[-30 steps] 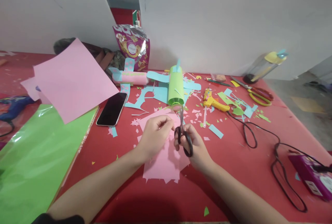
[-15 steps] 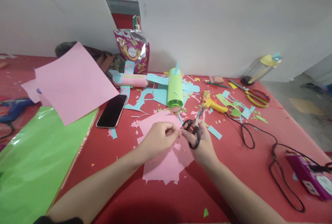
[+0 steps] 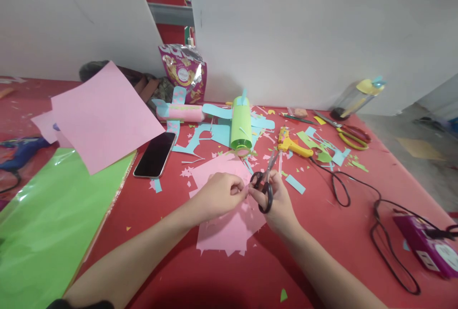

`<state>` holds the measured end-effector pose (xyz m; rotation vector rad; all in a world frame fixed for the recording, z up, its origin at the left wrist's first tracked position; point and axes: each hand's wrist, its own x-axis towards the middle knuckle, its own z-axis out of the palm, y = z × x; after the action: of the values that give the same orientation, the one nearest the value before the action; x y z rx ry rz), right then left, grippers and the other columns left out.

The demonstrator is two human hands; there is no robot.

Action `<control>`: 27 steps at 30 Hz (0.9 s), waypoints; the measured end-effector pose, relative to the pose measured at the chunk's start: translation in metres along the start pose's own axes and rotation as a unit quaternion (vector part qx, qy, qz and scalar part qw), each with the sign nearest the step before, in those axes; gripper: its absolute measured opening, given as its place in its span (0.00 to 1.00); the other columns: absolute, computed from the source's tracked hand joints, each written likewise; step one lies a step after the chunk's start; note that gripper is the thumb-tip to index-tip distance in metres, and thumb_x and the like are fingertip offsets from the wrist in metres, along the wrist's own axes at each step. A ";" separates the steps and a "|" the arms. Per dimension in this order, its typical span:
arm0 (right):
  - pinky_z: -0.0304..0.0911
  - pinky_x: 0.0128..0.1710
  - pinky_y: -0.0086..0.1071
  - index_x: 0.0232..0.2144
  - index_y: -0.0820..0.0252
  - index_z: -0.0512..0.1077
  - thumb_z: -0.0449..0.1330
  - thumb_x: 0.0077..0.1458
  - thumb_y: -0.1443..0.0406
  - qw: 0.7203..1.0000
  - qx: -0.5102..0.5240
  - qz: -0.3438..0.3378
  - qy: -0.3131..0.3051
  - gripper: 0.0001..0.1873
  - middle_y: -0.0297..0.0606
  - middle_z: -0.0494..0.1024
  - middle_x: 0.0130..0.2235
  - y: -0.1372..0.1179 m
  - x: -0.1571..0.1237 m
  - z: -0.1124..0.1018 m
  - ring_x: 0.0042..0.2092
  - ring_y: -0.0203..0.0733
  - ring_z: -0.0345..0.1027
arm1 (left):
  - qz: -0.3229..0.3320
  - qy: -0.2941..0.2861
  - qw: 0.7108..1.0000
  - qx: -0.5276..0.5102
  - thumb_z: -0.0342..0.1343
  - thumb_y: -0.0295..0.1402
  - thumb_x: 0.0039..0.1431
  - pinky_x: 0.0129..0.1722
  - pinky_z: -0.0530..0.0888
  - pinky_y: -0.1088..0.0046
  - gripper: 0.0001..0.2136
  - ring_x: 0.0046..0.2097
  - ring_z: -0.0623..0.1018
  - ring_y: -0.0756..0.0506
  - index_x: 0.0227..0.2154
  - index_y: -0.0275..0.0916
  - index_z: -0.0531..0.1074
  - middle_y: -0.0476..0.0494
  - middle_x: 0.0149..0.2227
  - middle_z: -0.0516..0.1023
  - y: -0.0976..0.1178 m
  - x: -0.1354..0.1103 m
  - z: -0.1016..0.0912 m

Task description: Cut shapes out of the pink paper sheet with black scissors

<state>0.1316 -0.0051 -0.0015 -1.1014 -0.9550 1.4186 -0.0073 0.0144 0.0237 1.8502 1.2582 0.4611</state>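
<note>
My left hand [image 3: 219, 194] is curled in a pinch over a cut pink paper sheet [image 3: 225, 225] on the red table; what its fingertips hold is too small to make out. Right beside it, my right hand [image 3: 275, 199] grips black-handled scissors [image 3: 265, 185], their blades pointing up and to the right, away from the left hand. The fingertips of both hands almost meet above the pink sheet. A green paper roll [image 3: 241, 123] with blue paper pieces lies just beyond the hands.
A black phone [image 3: 155, 155] lies left of the hands, with a large pink sheet [image 3: 103, 116] and green sheets [image 3: 46, 223] further left. A yellow glue gun [image 3: 291, 142], its black cord [image 3: 358, 194], red-yellow scissors [image 3: 348, 132], a bottle [image 3: 358, 97], a purple box [image 3: 425, 244] and a snack bag [image 3: 183, 70] are around.
The scissors have swung from pointing straight up at the green roll to pointing up-right. My right hand has shifted slightly right, and my left hand's pinch has come closer to it.
</note>
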 end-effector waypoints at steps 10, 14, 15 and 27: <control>0.54 0.25 0.25 0.23 0.56 0.54 0.61 0.39 0.71 1.000 -0.006 0.000 0.019 0.16 0.26 0.65 0.26 0.006 -0.001 -0.001 0.26 0.31 0.59 | -0.018 -0.033 0.998 0.043 0.45 0.35 0.48 0.20 0.53 0.78 0.13 0.20 0.53 0.54 0.13 0.37 0.55 0.54 0.15 0.51 -0.004 0.003 -0.004; 0.54 0.24 0.25 0.23 0.56 0.54 0.61 0.38 0.71 0.999 -0.013 -0.002 0.036 0.16 0.26 0.65 0.26 0.005 -0.001 0.000 0.26 0.31 0.59 | -0.025 -0.040 0.998 0.043 0.46 0.34 0.47 0.20 0.54 0.78 0.09 0.21 0.58 0.53 0.17 0.36 0.64 0.53 0.16 0.58 -0.005 0.004 -0.007; 0.54 0.24 0.25 0.23 0.56 0.54 0.61 0.38 0.71 0.999 -0.013 -0.004 0.037 0.16 0.26 0.65 0.26 0.004 -0.001 0.000 0.26 0.31 0.59 | -0.024 -0.043 0.998 0.042 0.46 0.33 0.47 0.20 0.55 0.78 0.09 0.21 0.59 0.53 0.17 0.36 0.65 0.53 0.16 0.59 -0.006 0.004 -0.008; 0.50 0.19 0.23 0.24 0.56 0.54 0.59 0.38 0.73 1.000 -0.012 0.020 0.002 0.16 0.26 0.65 0.25 0.006 -0.003 0.001 0.22 0.29 0.56 | -0.013 -0.040 0.998 0.035 0.44 0.34 0.49 0.21 0.57 0.78 0.10 0.23 0.63 0.53 0.21 0.37 0.68 0.51 0.19 0.66 -0.008 0.003 -0.014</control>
<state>0.1286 -0.0084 -0.0068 -1.1456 -0.9539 1.4396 -0.0200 0.0246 0.0251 1.8890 1.2572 0.3283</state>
